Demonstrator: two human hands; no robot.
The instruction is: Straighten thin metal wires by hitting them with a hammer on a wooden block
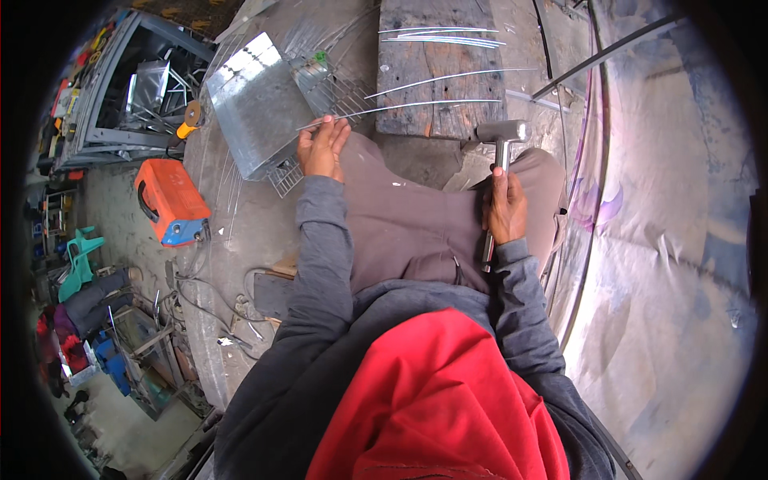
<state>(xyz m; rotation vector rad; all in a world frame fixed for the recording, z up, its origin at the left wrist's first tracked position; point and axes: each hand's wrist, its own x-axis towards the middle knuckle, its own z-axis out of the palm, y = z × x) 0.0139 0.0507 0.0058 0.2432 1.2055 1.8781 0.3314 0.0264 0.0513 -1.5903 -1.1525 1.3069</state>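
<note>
My left hand (322, 150) pinches a thin metal rod (432, 105) near its left end. The rod runs rightward over the near part of a worn wooden board (444, 68). My right hand (506, 206) is closed round the handle of a metal hammer (502, 132), whose head points away from me beside the board's near right corner. Just beyond the held rod, a second rod (456, 77) lies across the board, slightly bowed. Several more rods (448, 38) lie together farther back on it.
Left of the board stands a sheet-metal box (260, 108) over a wire grid (340, 96). An orange and blue machine (170, 202) sits farther left, near a yellow angle grinder (189, 124) and a metal frame (120, 136). Cables (212, 300) lie at lower left. A long bar (608, 52) slants at upper right.
</note>
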